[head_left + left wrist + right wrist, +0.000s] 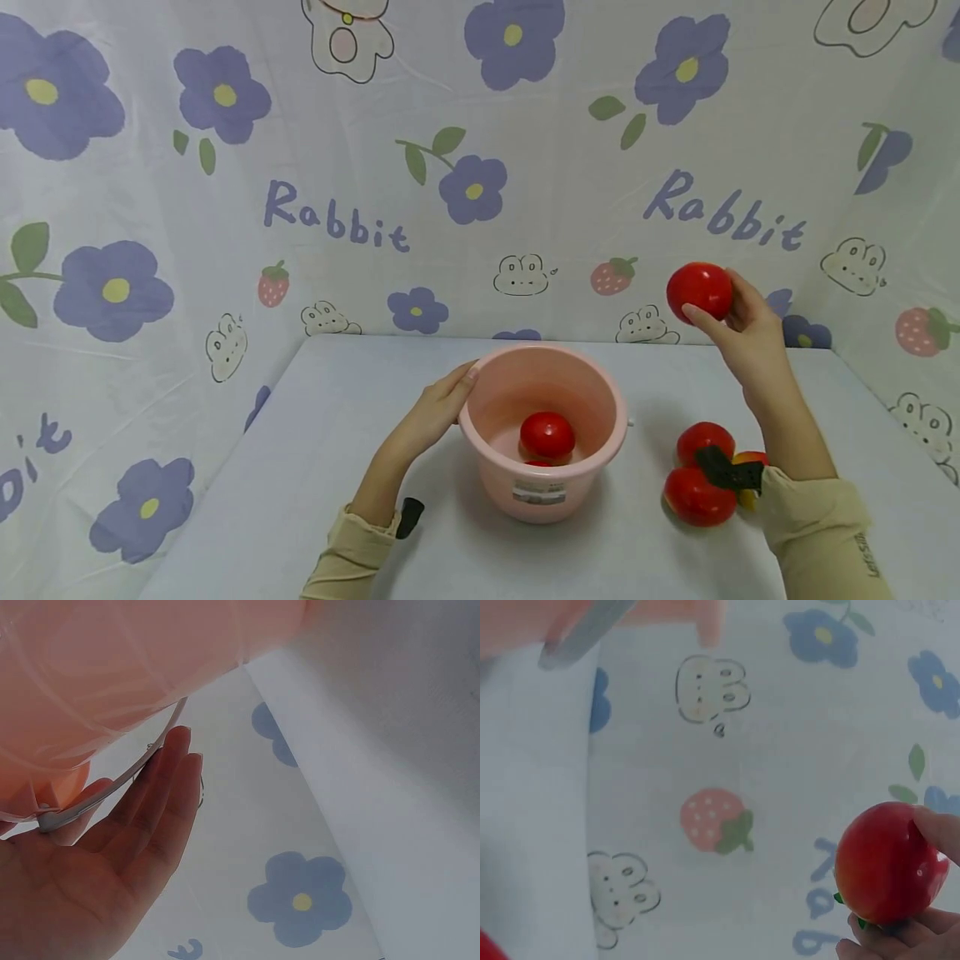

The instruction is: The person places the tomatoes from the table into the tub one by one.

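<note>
My right hand (750, 321) holds a red tomato (698, 292) in the air, right of the bucket and above its rim. Thumb and fingers are on opposite sides of it; green leaf tips show under the tomato (889, 862) in the right wrist view. On the left, my other hand (442, 404) grips the rim of a pink bucket (542, 493), thumb at the edge. Seen from the left wrist, its fingers spread along the outside by the grey handle (112, 787). Inside the bucket lies a tomato (547, 435), with another red piece partly hidden below it.
Right of the bucket, two red tomatoes (701, 497) lie on the white table (360, 392) beside a red-and-yellow fruit (748, 458), partly covered by the right forearm and a black strap (727, 471). A flower-patterned cloth (517, 250) hangs behind the table.
</note>
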A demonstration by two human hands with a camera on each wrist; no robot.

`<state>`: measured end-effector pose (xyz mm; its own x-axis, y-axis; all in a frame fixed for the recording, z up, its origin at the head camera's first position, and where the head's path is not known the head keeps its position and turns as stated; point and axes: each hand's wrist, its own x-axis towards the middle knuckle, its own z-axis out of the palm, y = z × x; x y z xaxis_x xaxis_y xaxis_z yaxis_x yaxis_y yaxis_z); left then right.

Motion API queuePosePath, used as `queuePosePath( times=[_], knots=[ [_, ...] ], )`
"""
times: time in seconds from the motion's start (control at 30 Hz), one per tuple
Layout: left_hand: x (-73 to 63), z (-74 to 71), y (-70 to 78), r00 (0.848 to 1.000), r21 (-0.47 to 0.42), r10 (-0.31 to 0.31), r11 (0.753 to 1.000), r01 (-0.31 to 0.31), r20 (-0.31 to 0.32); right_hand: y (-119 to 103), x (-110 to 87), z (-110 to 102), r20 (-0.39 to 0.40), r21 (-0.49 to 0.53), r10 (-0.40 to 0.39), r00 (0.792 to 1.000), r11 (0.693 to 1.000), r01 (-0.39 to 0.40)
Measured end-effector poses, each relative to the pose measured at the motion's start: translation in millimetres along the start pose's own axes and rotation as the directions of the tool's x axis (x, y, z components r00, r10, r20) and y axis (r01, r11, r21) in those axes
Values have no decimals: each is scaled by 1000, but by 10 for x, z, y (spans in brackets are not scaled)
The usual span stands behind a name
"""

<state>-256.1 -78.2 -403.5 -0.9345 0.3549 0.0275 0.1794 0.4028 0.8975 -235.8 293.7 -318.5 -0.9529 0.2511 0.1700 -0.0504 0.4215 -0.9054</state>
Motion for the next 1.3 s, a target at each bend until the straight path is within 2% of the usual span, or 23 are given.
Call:
queuePosePath(
  times=[0.3, 0.6, 0.9, 1.3],
  knots=[
    [-10, 3, 16, 1000, -8, 19, 1000, -19, -14, -336, 42, 206, 55, 39, -96, 994, 995, 94],
    [-13, 5, 27, 999, 3, 24, 1000, -24, -22, -610, 53, 433, 129, 66, -148, 980, 988, 141],
    [-10, 0, 18, 1000, 15, 22, 1000, -21, -22, -769, 32, 633, 192, 67, -205, 960, 978, 195],
    [-9, -1, 23, 999, -3, 29, 1000, -29, -16, -887, -6, 937, 300, 91, -233, 925, 972, 216]
  ],
)
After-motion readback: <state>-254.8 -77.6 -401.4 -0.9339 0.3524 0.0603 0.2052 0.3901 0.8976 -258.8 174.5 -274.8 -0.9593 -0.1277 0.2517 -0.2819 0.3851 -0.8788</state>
